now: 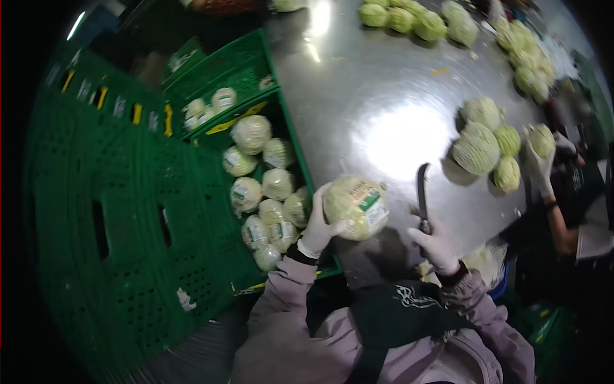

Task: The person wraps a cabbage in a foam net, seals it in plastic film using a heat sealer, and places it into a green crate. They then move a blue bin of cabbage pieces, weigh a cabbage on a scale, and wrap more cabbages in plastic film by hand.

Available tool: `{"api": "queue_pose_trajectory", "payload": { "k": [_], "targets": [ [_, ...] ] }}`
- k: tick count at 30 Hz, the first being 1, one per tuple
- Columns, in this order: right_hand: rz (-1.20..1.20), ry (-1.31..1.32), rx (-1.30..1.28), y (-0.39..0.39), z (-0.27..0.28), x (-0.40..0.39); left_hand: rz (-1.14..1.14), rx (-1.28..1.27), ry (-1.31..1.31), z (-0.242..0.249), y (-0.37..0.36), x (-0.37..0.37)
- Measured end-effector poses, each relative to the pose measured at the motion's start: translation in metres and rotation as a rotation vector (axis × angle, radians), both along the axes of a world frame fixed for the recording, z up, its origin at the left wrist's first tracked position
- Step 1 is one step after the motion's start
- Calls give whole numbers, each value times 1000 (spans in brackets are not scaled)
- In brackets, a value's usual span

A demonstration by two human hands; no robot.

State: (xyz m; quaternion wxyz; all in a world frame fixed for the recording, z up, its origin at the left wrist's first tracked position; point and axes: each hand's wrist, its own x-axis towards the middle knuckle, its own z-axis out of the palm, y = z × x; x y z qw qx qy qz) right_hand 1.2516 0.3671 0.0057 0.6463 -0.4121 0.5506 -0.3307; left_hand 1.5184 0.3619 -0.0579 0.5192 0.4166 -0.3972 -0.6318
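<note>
A large wrapped cabbage point(354, 211) with a green and white label is held in my gloved left hand point(318, 224), its fingers curved round the left side. It hangs over the near left edge of the metal table point(377, 77). My gloved right hand point(437, 243) grips the dark handle of a knife point(421, 189) whose curved blade points away from me, apart from the cabbage. Left of my left hand, a green crate point(306, 165) holds several wrapped, labelled cabbages point(277, 184).
Loose cabbages point(476, 148) lie on the right of the table, more along its far side point(430, 25). A co-worker's gloved hand point(539, 163) holds a cabbage at right. Stacked green crates point(128, 211) stand at left, and another crate point(256, 61) sits behind the filled one.
</note>
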Motion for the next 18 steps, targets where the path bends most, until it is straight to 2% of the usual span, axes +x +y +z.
{"api": "queue_pose_trajectory", "payload": {
  "k": [1, 3, 4, 5, 7, 8, 11, 12, 13, 16, 18],
  "targets": [
    [51, 11, -185, 0, 3, 1, -34, 16, -50, 8, 2, -23],
    [100, -11, -259, 5, -1, -1, -78, 41, -132, 7, 9, -64],
    [53, 89, -295, 11, -15, -8, -42, 100, -114, 10, 15, -81],
    [26, 100, -285, 17, -19, -21, -72, 107, -108, 6, 21, -90],
    [-2, 44, 139, 19, -17, -40, -95, 58, -265, 0, 25, -102],
    [-41, 16, 71, 22, -18, -43, -101, -69, -470, 0, 28, -102],
    [-27, -4, 141, 37, -37, -66, -117, -92, -457, -6, 31, -106],
    [-68, -44, 107, 40, -31, -65, -111, 36, -381, 20, 29, -109],
    [-77, -50, 106, 45, -38, -68, -120, 33, -387, 20, 29, -108],
    [-53, 3, -171, 55, -47, -71, -169, 10, -531, 12, 27, -102],
    [-60, -76, -66, 59, -35, -73, -202, 5, -569, 15, 26, -100]
  ]
}}
